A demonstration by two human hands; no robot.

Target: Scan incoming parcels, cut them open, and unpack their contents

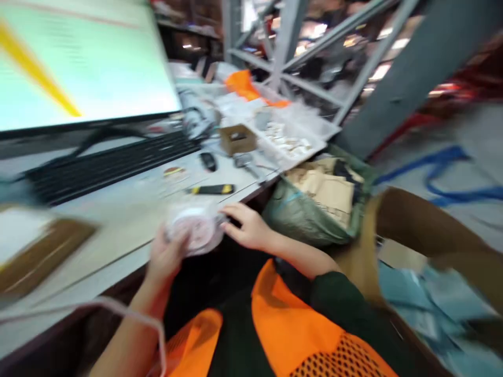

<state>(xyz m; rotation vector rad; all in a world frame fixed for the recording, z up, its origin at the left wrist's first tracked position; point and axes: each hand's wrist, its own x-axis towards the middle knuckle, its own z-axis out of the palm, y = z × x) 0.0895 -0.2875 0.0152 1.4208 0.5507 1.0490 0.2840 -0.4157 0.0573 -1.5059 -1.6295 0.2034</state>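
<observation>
A round, whitish-pink disc-shaped item (198, 230), seemingly in clear plastic wrap, is held at the desk's front edge. My left hand (168, 254) grips it from the left, thumb across its face. At its right edge, my right hand (245, 225) has thumb and fingers pinched around a small dark bit that blur keeps me from making out. Just beyond the disc, a black-and-yellow utility knife (212, 189) lies on the desk (129, 220).
A monitor (90, 63), keyboard (113, 162) and mouse (208, 162) occupy the left and back. Behind are a small cardboard box (237, 139) and a white tray (314, 152) of small parts. A green sack (302, 214) and large carton (365, 246) stand right.
</observation>
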